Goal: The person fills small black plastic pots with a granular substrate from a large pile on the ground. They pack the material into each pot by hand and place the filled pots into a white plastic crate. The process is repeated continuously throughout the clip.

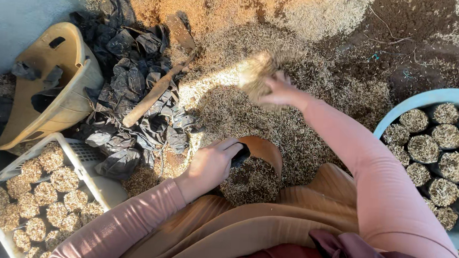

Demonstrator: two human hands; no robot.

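Sitting over a ground spread with rice husk (252, 109), the person works with both hands, and the small black bag (250, 178) before the knees serves as the landmark here. Far left of that bag, a white plastic crate (87, 155) holds rows of filled bags packed with husk. Above the crate, still left of the bag, a tan plastic basket (57, 86) lies tipped on its side. Between the basket and the bag lies a heap of empty black plastic bags (131, 91), with a wooden stick (154, 95) resting slantwise across it. The left hand (211, 162) has its grip clenched on the near-left rim of the bag, holding the mouth wide; the bag stands upright and is nearly full of husk. Just beyond the bag, touching its far rim, sits a curved brown scoop-like piece (265, 150). Up and right of the bag, the right hand (277, 89) is raised over the husk with a blurred handful (257, 69) grasped in its grip. Far right of the bag, a light blue tub (428, 98) holds more filled bags standing close together.
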